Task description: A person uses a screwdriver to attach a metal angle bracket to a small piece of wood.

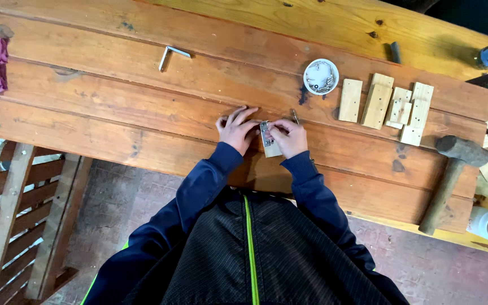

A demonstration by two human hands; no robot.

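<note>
From overhead, a small wooden block (272, 148) lies near the front edge of the plank workbench (114, 107). The left hand (235, 131) presses on it with fingers spread, steadying it, while the right hand (289, 137) pinches a metal bracket (265, 133) flat against it (alignment, apparently). Pre-drilled blocks (388, 106), a white dish of screws (321, 76) and a mallet (450, 178) wait within reach at the right.

Head camera, steeply down over workbench (142, 118)

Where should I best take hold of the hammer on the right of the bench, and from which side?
Grip the hammer by its wooden handle, near the lower end at the bench's front edge, probably coming from the near side. The heavy dark head lies farther back, and the handle slants toward the person, with bare bench beside it for the fingers.
</note>
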